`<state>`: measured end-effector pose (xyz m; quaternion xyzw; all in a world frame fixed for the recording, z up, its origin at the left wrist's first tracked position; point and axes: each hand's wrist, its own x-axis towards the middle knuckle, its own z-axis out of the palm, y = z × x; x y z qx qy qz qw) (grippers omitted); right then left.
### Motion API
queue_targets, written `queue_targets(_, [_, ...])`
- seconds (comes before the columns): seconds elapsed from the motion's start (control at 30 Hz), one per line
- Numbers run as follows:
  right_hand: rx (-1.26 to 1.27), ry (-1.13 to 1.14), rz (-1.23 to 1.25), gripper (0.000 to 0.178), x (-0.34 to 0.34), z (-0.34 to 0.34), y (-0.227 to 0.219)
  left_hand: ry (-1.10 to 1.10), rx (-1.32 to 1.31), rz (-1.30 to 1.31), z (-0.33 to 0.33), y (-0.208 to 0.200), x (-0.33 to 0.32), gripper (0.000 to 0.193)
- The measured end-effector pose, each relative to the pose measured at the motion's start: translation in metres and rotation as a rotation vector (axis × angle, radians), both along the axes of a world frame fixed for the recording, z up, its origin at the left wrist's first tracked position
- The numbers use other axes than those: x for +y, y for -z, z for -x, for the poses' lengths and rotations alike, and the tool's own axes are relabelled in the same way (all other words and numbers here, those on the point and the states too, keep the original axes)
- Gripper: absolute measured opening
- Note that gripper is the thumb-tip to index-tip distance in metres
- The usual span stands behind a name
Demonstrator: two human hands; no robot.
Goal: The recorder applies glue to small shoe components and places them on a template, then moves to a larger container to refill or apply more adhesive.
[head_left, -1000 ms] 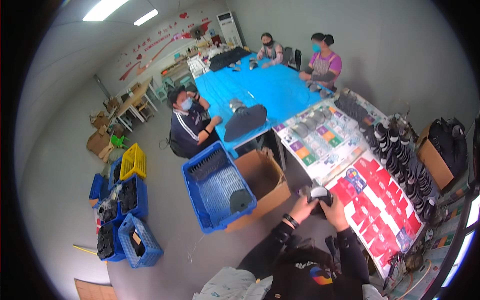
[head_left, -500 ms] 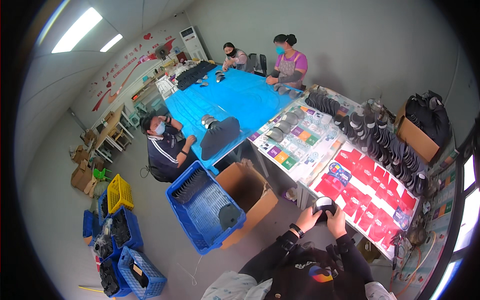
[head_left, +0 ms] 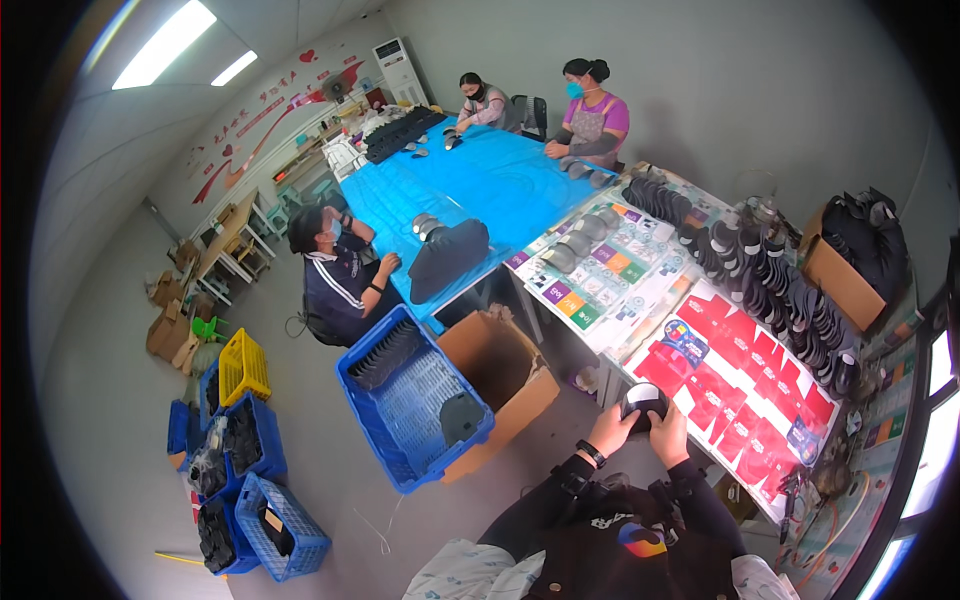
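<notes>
Between my two hands, in front of my chest, is a black rounded, cupped piece (head_left: 645, 398) with a pale, shiny patch on its upper side. My left hand (head_left: 608, 432) grips its left edge, and my right hand (head_left: 668, 437) closes on its right edge. Part of the piece is hidden behind my fingers. It is held up by the near left edge of a table covered with red and white printed sheets (head_left: 735, 375). Along that table's far right side stand rows of dark curved pieces (head_left: 775, 275) with pale ends.
Left of me, a blue crate (head_left: 415, 400) holding black pieces rests against an open cardboard box (head_left: 540, 390). Beyond is a blue-covered table (head_left: 500, 190) where three people sit. More crates, including a yellow one (head_left: 243, 370), stand on the left floor. A carton (head_left: 840, 275) stands far right.
My view has shifted slightly. The black piece is tilted a little differently in my hands, which still hold it. The person at the far end of the blue table leans lower over the tabletop.
</notes>
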<state>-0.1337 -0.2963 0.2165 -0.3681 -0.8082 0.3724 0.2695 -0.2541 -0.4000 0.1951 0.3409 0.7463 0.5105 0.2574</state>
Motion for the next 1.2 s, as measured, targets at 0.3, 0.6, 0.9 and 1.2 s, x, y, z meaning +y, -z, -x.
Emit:
queue_targets(0.3, [-0.055,-0.033,0.051,0.047,0.004,-0.006,-0.01,0.005,-0.038,-0.007,-0.006,0.001,0.002,0.034])
queue_targets(0.6, [-0.036,-0.023,0.067,0.049,0.01,-0.015,-0.001,0.003,-0.043,-0.01,-0.016,-0.007,0.005,0.035])
queue_targets(0.9, [-0.006,0.008,0.035,0.042,0.006,-0.018,0.001,0.006,-0.049,0.079,-0.019,-0.009,0.004,0.036])
queue_targets(1.2, [-0.065,-0.022,0.141,0.047,0.007,-0.018,0.004,0.018,-0.075,-0.012,-0.016,0.011,0.004,0.035])
